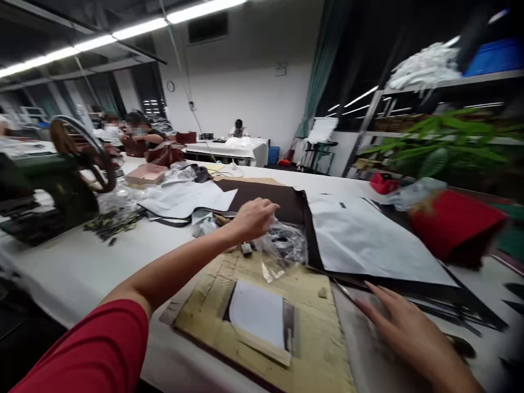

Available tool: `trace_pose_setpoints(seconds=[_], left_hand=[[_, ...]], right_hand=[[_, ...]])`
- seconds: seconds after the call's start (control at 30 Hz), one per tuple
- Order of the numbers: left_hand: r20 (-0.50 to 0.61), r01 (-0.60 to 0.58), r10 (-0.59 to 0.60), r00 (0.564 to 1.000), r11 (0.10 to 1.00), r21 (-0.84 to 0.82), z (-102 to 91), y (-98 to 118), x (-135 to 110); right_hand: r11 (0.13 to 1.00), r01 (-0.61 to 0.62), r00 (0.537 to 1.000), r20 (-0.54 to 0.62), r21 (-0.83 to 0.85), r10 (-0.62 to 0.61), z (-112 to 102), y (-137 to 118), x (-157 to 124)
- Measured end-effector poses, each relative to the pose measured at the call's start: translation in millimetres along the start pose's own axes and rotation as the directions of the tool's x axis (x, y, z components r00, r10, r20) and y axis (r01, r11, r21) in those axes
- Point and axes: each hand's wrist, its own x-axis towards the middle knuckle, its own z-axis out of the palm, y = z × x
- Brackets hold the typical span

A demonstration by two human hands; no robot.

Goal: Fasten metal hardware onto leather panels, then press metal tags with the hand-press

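My left hand (pixel 252 218) reaches forward over the table with its fingers closed on the top of a clear plastic bag (pixel 283 250) that holds small dark parts. My right hand (pixel 403 327) lies flat, fingers spread, on a grey sheet (pixel 360 349) at the lower right. Between the hands sits a worn cardboard board (pixel 311 327) with a white paper piece (pixel 257 312) on it. Beyond the bag lie a dark brown sheet (pixel 282 199) and a large white paper sheet (pixel 368 240).
A green machine with a hand wheel (pixel 82 150) stands at the left, dark scraps (pixel 112 224) beside it. A red bag (pixel 454 224) and a green plant (pixel 446 142) are at the right. Other people sit at tables farther back.
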Motion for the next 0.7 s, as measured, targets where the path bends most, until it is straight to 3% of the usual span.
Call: trace_pose_setpoints(seconds=[0.1, 0.2, 0.27, 0.33, 0.43, 0.5, 0.53, 0.6, 0.63, 0.7], left_hand=[[-0.015, 0.268, -0.276, 0.961, 0.917, 0.294, -44.9, -82.2, -47.8], [0.018, 0.413, -0.444, 0.896, 0.846, 0.338, -67.9, -151.9, -77.1], [0.025, 0.441, -0.471, 0.882, 0.842, 0.312, -68.9, -178.5, -89.1], [-0.004, 0.471, -0.490, 0.872, 0.836, 0.282, -66.2, -190.4, -96.6], [-0.100, 0.509, -0.500, 0.860, 0.827, 0.240, -72.2, -190.3, -101.0], [-0.174, 0.515, -0.487, 0.856, 0.830, 0.213, -85.8, -178.6, -103.0], [-0.208, 0.505, -0.467, 0.859, 0.839, 0.203, -94.2, -168.0, -105.5], [-0.272, 0.427, -0.366, 0.890, 0.879, 0.213, -110.5, -135.6, -115.7], [-0.294, 0.356, -0.282, 0.913, 0.904, 0.237, -116.9, -114.4, -123.8], [-0.297, 0.166, -0.070, 0.952, 0.935, 0.312, -124.4, -66.9, -144.5]], right_hand=[[0.997, 0.019, 0.998, 0.062, 0.074, -0.024, 9.2, -1.6, 6.2], [0.995, -0.006, 0.998, 0.063, 0.097, 0.000, 20.1, 0.1, 9.1], [0.994, -0.014, 0.998, 0.055, 0.104, 0.009, 30.7, 9.0, 13.6], [0.993, -0.033, 0.999, 0.044, 0.111, 0.028, 37.6, 16.7, 18.2], [0.994, -0.071, 0.997, -0.007, 0.081, 0.071, 24.1, -4.0, 17.3], [1.000, 0.005, 0.991, -0.135, 0.022, -0.002, -2.9, -53.7, 9.3], [0.995, 0.095, 0.970, -0.223, -0.014, -0.095, -19.3, -88.9, 3.4], [0.947, 0.321, 0.882, -0.364, -0.005, -0.300, -50.5, -170.9, -10.5], [0.897, 0.441, 0.816, -0.416, -0.002, -0.402, -63.3, -212.6, -17.4], [0.811, 0.584, 0.717, -0.444, -0.037, -0.537, -81.5, -284.2, -27.9]])
